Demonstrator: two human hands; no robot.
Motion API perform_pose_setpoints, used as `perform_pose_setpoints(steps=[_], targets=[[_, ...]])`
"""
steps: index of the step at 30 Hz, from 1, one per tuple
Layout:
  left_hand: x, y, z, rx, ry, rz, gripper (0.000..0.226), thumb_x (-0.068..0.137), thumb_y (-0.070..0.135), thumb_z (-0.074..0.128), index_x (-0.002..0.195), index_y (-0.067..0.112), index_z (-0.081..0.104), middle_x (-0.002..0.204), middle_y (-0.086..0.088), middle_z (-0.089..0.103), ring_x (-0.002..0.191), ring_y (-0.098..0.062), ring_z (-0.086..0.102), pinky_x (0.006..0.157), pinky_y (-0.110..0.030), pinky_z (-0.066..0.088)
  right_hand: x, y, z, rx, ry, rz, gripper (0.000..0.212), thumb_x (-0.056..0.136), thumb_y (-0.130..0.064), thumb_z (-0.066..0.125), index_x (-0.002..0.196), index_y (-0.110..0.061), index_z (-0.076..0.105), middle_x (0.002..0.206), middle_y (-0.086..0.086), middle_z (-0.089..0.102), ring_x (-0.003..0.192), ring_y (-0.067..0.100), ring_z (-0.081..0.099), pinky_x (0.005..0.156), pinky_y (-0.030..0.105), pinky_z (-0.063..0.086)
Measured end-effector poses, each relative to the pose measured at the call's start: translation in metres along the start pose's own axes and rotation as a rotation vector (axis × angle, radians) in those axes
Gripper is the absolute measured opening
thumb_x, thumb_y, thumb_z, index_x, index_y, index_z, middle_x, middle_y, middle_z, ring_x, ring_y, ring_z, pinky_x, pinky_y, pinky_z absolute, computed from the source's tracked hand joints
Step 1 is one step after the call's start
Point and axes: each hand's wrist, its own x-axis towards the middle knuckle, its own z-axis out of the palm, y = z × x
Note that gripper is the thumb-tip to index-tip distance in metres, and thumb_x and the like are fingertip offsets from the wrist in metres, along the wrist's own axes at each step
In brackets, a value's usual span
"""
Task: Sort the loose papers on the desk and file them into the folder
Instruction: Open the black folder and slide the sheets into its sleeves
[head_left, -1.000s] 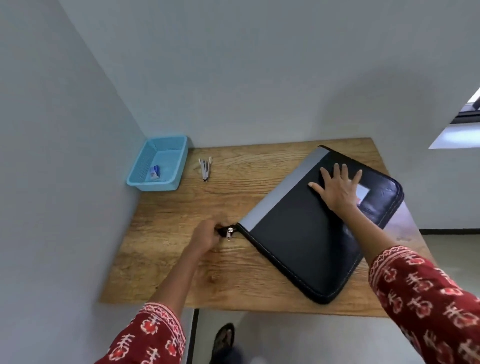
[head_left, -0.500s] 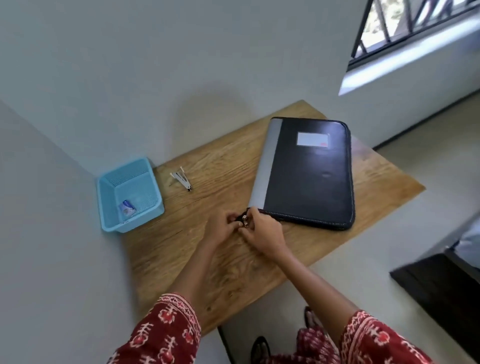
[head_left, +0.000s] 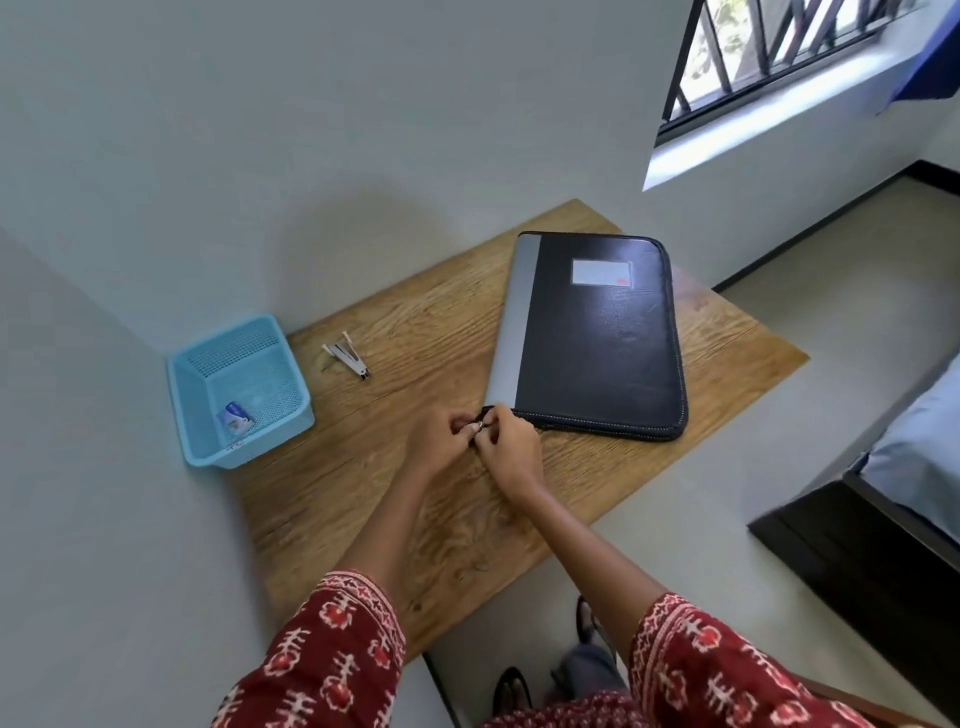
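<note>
Lying flat and closed on the wooden tabletop (head_left: 395, 499), the black zip folder (head_left: 597, 343) has a grey strip along its left edge and a pale label on its cover. Both hands meet at the folder's near left corner, where the zip begins. The right hand (head_left: 511, 452) has its fingers (head_left: 493, 423) curled and pinched on the small metal zip pull (head_left: 481, 425). The left hand (head_left: 434, 441) sits just beside the right, its fingers bent in toward the same corner and touching the dark zip end; whether they actually clamp it cannot be told, since the right hand hides part of them. Both forearms come out of red patterned sleeves.

Left of the folder, well apart from it, a small metal stapler (head_left: 349, 355) lies on the wood. Further left of the folder, at the tabletop's wall-side corner, stands a light blue plastic basket (head_left: 205, 395) with a small blue and white packet (head_left: 235, 417) inside. Right of the folder, beyond the tabletop's edge, part of a bed (head_left: 919, 457) shows, and a barred window (head_left: 769, 47) is set in the wall above.
</note>
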Motion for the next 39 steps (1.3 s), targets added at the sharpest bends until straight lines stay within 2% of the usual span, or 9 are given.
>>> perform_pose_setpoints(steps=[5,9,14,19,22,26,31,35,39], targets=[[0.005,0.002,0.001,-0.03,-0.019,-0.039,0.023,0.086,0.002,0.057,0.1,0.01,0.074,0.097,-0.008,0.072,0.093,-0.023,0.066,0.083,-0.033,0.05,-0.006,-0.001,0.005,-0.051,-0.064,-0.055,0.029,0.082,-0.022,0.064,0.106,-0.01,0.053,0.096,0.008,0.062,0.092,0.025,0.054,0.072,0.035,0.04],[0.005,0.005,-0.004,0.037,-0.053,0.006,0.023,0.085,0.004,0.059,0.1,0.014,0.074,0.095,-0.005,0.073,0.089,-0.019,0.066,0.08,-0.034,0.051,-0.003,0.0,0.002,-0.026,-0.027,-0.034,0.018,0.085,-0.007,0.058,0.102,-0.008,0.054,0.088,0.011,0.063,0.085,0.029,0.058,0.064,0.033,0.037],[0.002,0.007,-0.002,0.001,-0.045,-0.026,0.017,0.083,0.012,0.067,0.098,0.013,0.074,0.095,-0.003,0.073,0.089,-0.013,0.066,0.08,-0.031,0.052,-0.01,0.001,0.0,0.021,0.041,-0.013,0.011,0.091,-0.011,0.052,0.095,-0.004,0.059,0.086,0.013,0.066,0.08,0.029,0.059,0.067,0.038,0.044],[-0.001,0.012,0.0,0.097,0.026,-0.017,0.012,0.082,0.012,0.066,0.092,0.011,0.072,0.088,-0.006,0.071,0.081,-0.019,0.065,0.067,-0.027,0.045,-0.006,-0.001,-0.001,0.069,0.077,0.042,0.009,0.091,-0.009,0.054,0.085,-0.005,0.059,0.079,0.01,0.065,0.074,0.025,0.059,0.064,0.038,0.046],[-0.003,0.022,0.002,0.245,0.072,0.013,0.009,0.082,0.008,0.06,0.088,0.008,0.068,0.089,-0.01,0.069,0.084,-0.027,0.062,0.068,-0.033,0.044,-0.001,-0.004,-0.001,0.09,0.128,0.079,0.011,0.091,-0.006,0.053,0.082,-0.003,0.059,0.076,0.01,0.064,0.071,0.024,0.059,0.063,0.04,0.048],[-0.005,0.022,0.007,0.347,0.099,0.044,0.005,0.084,0.008,0.059,0.088,0.009,0.061,0.086,-0.009,0.065,0.078,-0.023,0.058,0.061,-0.03,0.039,0.001,0.002,-0.007,0.102,0.171,0.109,0.012,0.089,-0.005,0.055,0.078,-0.005,0.059,0.072,0.004,0.061,0.065,0.016,0.053,0.058,0.027,0.041],[-0.006,0.02,0.003,0.358,0.12,0.053,0.008,0.083,0.01,0.064,0.091,0.011,0.065,0.089,-0.006,0.066,0.083,-0.022,0.06,0.063,-0.029,0.04,0.0,0.016,-0.017,0.14,0.226,0.144,0.012,0.085,-0.002,0.058,0.074,-0.007,0.059,0.067,-0.001,0.059,0.061,0.013,0.054,0.057,0.024,0.041],[-0.008,0.023,0.003,0.375,0.117,0.071,0.007,0.084,0.009,0.06,0.089,0.01,0.064,0.088,-0.008,0.065,0.081,-0.022,0.059,0.061,-0.027,0.038,-0.006,0.034,-0.031,0.11,0.262,0.108,0.01,0.084,-0.003,0.061,0.075,-0.006,0.06,0.069,0.003,0.064,0.064,0.018,0.059,0.062,0.032,0.047],[-0.014,0.033,0.008,0.429,0.111,0.08,0.006,0.08,0.009,0.06,0.084,0.009,0.064,0.083,-0.007,0.064,0.078,-0.022,0.058,0.06,-0.029,0.037,-0.009,0.04,-0.035,0.109,0.277,0.126,0.007,0.083,-0.005,0.062,0.076,-0.006,0.06,0.071,0.005,0.065,0.066,0.021,0.059,0.064,0.033,0.045]])
